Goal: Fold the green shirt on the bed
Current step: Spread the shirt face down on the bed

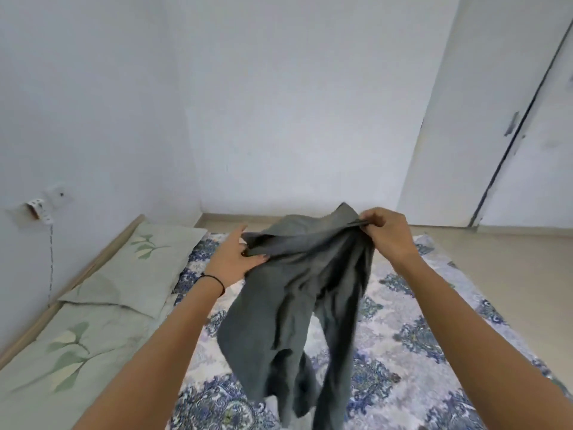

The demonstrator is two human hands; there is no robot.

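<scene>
The grey-green shirt [288, 305] hangs crumpled in the air above the bed [412, 342], its lower part dangling toward the patterned sheet. My right hand [386, 232] pinches the shirt's upper edge at the top right, fingers curled round the cloth. My left hand [234, 259] is at the shirt's upper left edge, thumb on the cloth and index finger stretched out. A black band circles my left wrist.
Two pale green leaf-print pillows [130, 268] lie along the bed's left side against the wall. A wall socket with a hanging cord [43, 209] is at the left. A white door [533, 144] stands at the right; beige floor lies beyond the bed.
</scene>
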